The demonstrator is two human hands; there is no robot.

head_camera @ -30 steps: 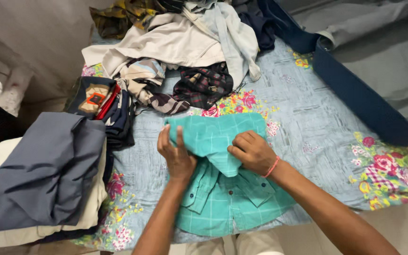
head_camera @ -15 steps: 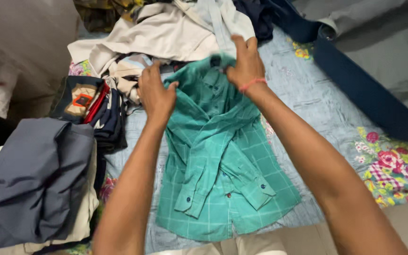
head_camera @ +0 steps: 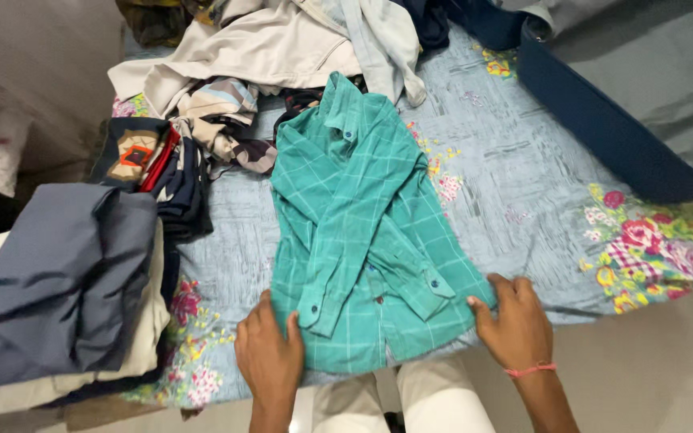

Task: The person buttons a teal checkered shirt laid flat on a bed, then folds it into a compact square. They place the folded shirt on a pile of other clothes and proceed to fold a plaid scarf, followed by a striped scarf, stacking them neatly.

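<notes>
Teal checked shirt (head_camera: 366, 232) lies flat on the floral bedsheet (head_camera: 523, 192), collar toward the far end of the bed, hem at the near edge. Both sleeves are folded inward and cross over the body, cuffs near the hem. Judgement: side and sleeve folds look done; the lengthwise fold, hem up toward the collar, looks left to do.

Left hand (head_camera: 270, 357) pinches the hem's near-left corner, fingers closed on the cloth. Right hand (head_camera: 515, 325) holds the near-right corner — thumb on the fabric, fingers curled at its edge; a pink thread band sits on that wrist.

Room: the sheet to the right of the shirt is bare as far as the dark blue bolster (head_camera: 603, 120). At the far end, a heap of unfolded clothes (head_camera: 282, 56) touches the collar — tight there. At the left edge, a stack of folded garments (head_camera: 66, 297) topped in grey-blue sits just beside the shirt, with a smaller dark folded pile (head_camera: 154, 168) behind it.
</notes>
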